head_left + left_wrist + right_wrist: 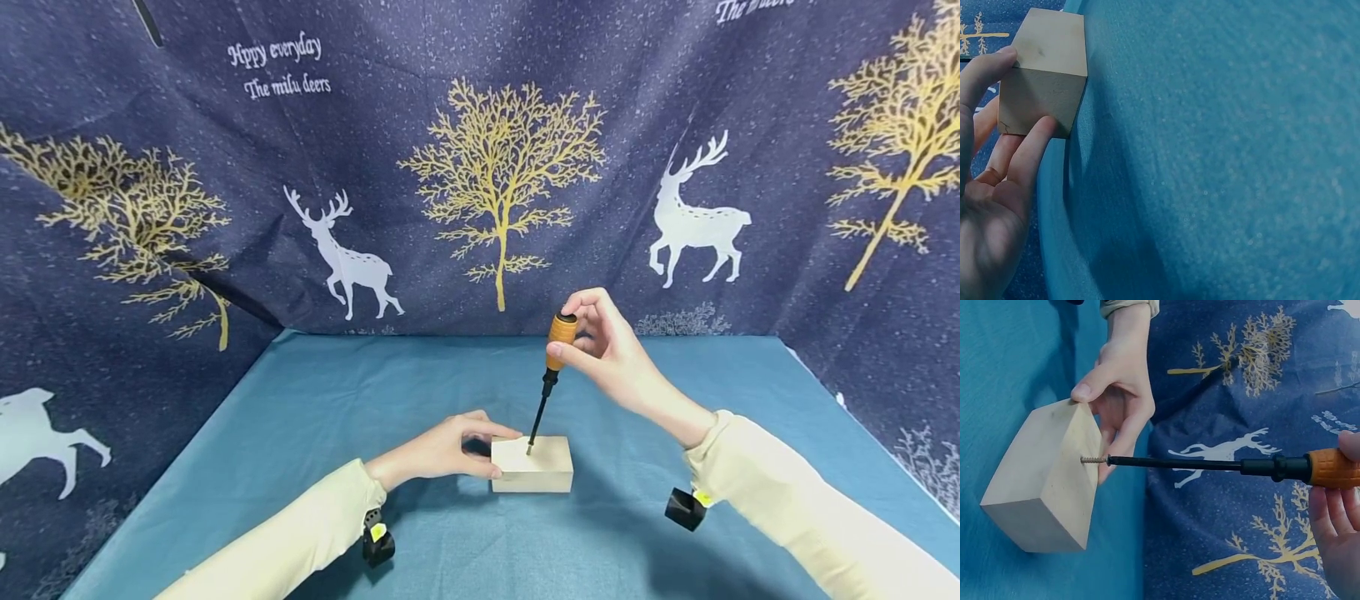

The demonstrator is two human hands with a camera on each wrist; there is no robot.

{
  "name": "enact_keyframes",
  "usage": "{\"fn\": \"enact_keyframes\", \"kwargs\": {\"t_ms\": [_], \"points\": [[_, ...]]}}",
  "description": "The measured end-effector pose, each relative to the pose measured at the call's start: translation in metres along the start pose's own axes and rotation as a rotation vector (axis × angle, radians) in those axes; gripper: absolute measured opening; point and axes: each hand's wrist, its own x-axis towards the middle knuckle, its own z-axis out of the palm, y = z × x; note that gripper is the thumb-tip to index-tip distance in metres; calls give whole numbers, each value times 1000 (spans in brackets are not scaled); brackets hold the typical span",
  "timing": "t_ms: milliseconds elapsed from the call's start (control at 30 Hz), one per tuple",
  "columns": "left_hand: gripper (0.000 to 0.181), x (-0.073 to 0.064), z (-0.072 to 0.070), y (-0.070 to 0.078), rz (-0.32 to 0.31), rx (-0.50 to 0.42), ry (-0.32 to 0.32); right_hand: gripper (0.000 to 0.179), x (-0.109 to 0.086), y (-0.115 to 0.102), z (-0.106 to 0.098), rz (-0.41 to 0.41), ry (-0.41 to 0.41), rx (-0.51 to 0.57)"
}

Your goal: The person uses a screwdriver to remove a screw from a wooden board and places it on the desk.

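A pale wooden block (533, 481) lies on the blue cloth. My left hand (441, 447) grips its left end, thumb at the near side and fingers at the far side and end. A screw (1092, 460) stands in the block's top face, most of its threaded shank showing in the right wrist view. On its head rests the tip of a screwdriver (561, 335) with an orange and black handle and a long black shaft, leaning slightly right. My right hand (617, 360) holds that handle between thumb and fingers, with a finger near the end cap.
Blue cloth (360, 383) covers the table around the block. Behind it hangs a dark blue curtain (450, 250) printed with white deer and yellow trees. Black wrist cameras sit under both cream sleeves (300, 533).
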Motion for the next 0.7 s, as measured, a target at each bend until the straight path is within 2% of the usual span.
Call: {"fn": "enact_keyframes", "kwargs": {"t_ms": [100,233,367,467,567,700], "points": [[52,0,0,0,5,11,2,36,-1,1,-2,-44,-17,32],[52,1,1,-1,7,15,4,33,-3,5,-2,-89,-62,160],[52,1,1,-3,9,11,8,35,-4,7,1,-100,-63,233],[52,1,1,-3,10,10,9,37,-5,7,4,-93,7,133],[52,1,0,-3,9,5,9,43,-4,6,7,-49,85,11],[52,1,1,-3,3,-8,8,44,-1,3,7,8,96,-35]]}}
